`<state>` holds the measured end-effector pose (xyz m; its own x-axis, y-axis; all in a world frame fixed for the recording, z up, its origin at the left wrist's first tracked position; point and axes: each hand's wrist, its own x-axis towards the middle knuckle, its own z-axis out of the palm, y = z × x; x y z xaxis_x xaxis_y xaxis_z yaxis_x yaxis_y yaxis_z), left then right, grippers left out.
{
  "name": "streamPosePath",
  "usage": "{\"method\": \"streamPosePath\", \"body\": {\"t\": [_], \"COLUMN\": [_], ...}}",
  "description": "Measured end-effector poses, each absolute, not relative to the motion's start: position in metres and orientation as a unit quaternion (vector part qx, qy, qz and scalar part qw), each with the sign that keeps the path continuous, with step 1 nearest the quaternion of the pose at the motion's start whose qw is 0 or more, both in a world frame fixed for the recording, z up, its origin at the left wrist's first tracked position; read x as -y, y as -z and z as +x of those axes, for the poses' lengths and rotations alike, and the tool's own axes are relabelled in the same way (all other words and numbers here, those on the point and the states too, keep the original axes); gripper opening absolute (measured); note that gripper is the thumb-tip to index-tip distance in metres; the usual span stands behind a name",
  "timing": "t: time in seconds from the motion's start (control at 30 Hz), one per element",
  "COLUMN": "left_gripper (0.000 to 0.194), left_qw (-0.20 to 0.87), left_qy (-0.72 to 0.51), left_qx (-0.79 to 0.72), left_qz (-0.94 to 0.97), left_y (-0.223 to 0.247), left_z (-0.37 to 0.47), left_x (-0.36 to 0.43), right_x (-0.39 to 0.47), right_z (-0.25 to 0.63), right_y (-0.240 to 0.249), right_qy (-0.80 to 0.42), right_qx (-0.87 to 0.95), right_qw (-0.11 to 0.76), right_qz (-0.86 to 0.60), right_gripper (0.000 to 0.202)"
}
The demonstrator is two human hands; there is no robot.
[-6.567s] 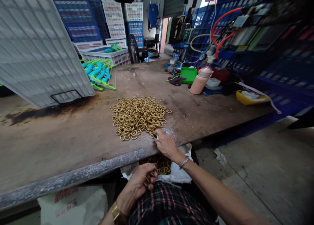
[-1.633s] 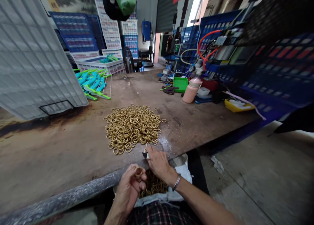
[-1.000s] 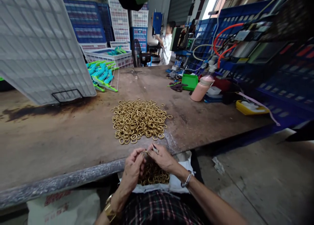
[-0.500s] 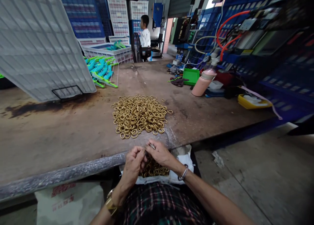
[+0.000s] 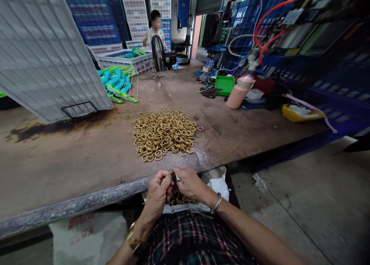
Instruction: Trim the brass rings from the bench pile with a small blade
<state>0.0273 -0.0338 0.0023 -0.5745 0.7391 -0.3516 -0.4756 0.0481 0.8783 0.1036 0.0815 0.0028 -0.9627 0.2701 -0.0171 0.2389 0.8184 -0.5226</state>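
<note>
Over my lap, at the table's front edge, both hands meet fingertip to fingertip. My left hand (image 5: 157, 189) is closed, its thumb and forefinger pinching a brass-coloured ring (image 5: 172, 171) that is mostly covered by fingers. Closed against it is my right hand (image 5: 190, 184), with a small dark and pale piece between its fingers, too hidden to name. Below them, more rings (image 5: 181, 198) lie in a white bag (image 5: 187, 208) on my lap. A heap of the same rings (image 5: 164, 134) rests on the table just beyond my hands.
A large white crate (image 5: 58, 56) leans on the brown table (image 5: 86, 153) at left, beside teal and green plastic parts (image 5: 118, 81). At right stand a pink bottle (image 5: 239, 93), a green tray (image 5: 225, 85) and a yellow tray (image 5: 300, 114). Behind the table is a person (image 5: 156, 31) near a fan.
My hands stay together; the right fingers have shifted slightly and a ring's edge now shows between the fingertips. The person at the back has moved left and turned. The view has shifted a little.
</note>
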Motion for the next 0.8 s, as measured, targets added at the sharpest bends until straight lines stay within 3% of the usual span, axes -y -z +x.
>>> {"method": "streamPosePath", "body": {"t": [0.27, 0.5, 0.67, 0.8], "left_gripper": [0.032, 0.026, 0.026, 0.026], "left_qw": [0.419, 0.492, 0.533, 0.532], "left_qy": [-0.669, -0.682, -0.715, -0.724], "left_qx": [-0.598, -0.513, -0.450, -0.439], "left_qz": [0.141, 0.171, 0.047, -0.024], "left_y": [0.004, -0.015, -0.017, -0.009], "left_z": [0.028, 0.036, 0.031, 0.027], "left_x": [0.035, 0.044, 0.039, 0.038], "right_x": [-0.079, -0.096, -0.115, -0.118], "right_z": [0.100, 0.095, 0.091, 0.085], "right_y": [-0.001, -0.003, -0.002, 0.005], "right_qy": [-0.213, -0.145, -0.106, -0.069], "right_qx": [0.964, 0.953, 0.940, 0.939], "right_qw": [-0.038, -0.036, 0.014, -0.004], "right_qz": [-0.155, -0.262, -0.323, -0.337], "right_gripper": [0.025, 0.027, 0.023, 0.021]}}
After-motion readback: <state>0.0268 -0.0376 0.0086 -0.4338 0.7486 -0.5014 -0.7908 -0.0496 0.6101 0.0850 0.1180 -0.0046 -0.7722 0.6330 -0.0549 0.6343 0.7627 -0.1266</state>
